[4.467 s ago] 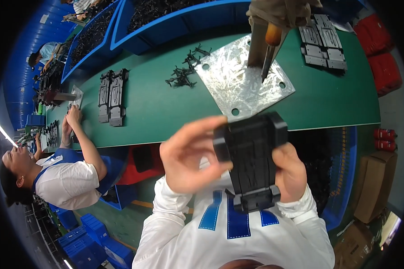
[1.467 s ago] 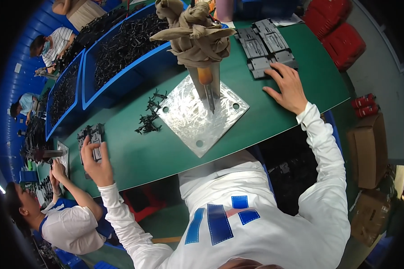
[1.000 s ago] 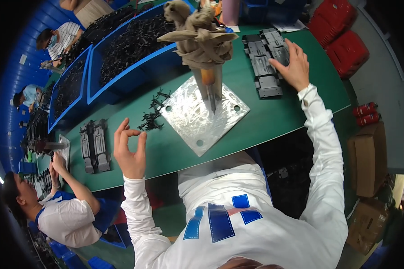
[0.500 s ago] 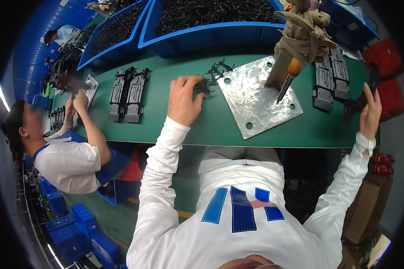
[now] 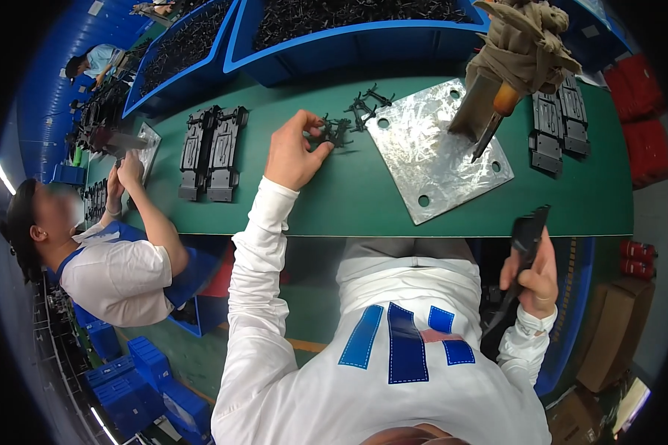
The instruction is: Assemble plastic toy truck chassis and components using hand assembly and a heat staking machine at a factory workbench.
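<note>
My left hand (image 5: 293, 152) is over the green table, its thumb and fingertips closing on a small black spidery plastic part (image 5: 335, 133). More such small parts (image 5: 362, 113) lie just beyond it, up to the edge of a square metal plate (image 5: 438, 159). Below the table's front edge at the right, my right hand (image 5: 538, 274) grips a long black plastic part (image 5: 528, 236), held tilted upright. A metal post wrapped in cloth stands on the plate, with an orange-handled tool (image 5: 503, 102) pointing down beside it.
Two long black plastic parts (image 5: 209, 156) lie side by side at the left, and another pair (image 5: 559, 122) at the right. Blue bins (image 5: 349, 48) of small black parts line the back. A co-worker (image 5: 119, 259) sits at the left. Red containers (image 5: 640, 119) stand at the far right.
My right hand has come left and toward me from the table's right end, bringing the long black part. My left fingers have closed in on the small parts.
</note>
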`<state>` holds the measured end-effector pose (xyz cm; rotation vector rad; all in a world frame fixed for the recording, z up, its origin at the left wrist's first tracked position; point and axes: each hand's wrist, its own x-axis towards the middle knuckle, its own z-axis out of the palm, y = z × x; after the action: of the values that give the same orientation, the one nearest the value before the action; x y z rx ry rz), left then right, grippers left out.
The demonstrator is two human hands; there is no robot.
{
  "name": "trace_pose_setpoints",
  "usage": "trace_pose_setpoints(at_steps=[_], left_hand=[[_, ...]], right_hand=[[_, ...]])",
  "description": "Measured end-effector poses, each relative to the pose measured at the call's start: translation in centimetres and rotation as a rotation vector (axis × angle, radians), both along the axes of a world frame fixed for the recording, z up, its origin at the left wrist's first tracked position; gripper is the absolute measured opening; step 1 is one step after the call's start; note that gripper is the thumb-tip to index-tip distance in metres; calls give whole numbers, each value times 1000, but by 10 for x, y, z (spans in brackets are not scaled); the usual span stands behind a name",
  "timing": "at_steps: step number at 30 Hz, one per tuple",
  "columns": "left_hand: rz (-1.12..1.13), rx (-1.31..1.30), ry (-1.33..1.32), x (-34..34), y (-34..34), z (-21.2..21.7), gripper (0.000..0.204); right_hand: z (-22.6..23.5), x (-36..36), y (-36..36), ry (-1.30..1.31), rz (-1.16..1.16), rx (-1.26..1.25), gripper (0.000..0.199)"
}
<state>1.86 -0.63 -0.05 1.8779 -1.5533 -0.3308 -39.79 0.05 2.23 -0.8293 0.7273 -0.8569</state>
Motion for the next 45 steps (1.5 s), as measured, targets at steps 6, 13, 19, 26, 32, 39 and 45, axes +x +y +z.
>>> trace_pose_setpoints(at_steps=[6, 13, 19, 26, 32, 39, 45], left_hand=[[112, -15, 11, -4, 8, 3, 18], [27, -252, 47, -44, 47, 32, 16], [-62, -176, 336, -62, 72, 35, 21], [-81, -151, 334, -69, 76, 37, 21], [-28, -120, 168, -68, 66, 27, 17], [65, 86, -44, -67, 62, 9, 22], [38, 170, 43, -72, 63, 11, 22]], right_hand=[[-3, 32, 4, 101, 98, -62, 84], [-5, 46, 8, 143, 207, 63, 80], [-6, 59, 9, 76, 219, 110, 68], [-9, 60, 13, 46, 197, 112, 72], [-8, 65, 20, -151, 221, 279, 71], [-18, 77, 23, -144, 256, 233, 64], [-20, 78, 24, -196, 235, 280, 62]])
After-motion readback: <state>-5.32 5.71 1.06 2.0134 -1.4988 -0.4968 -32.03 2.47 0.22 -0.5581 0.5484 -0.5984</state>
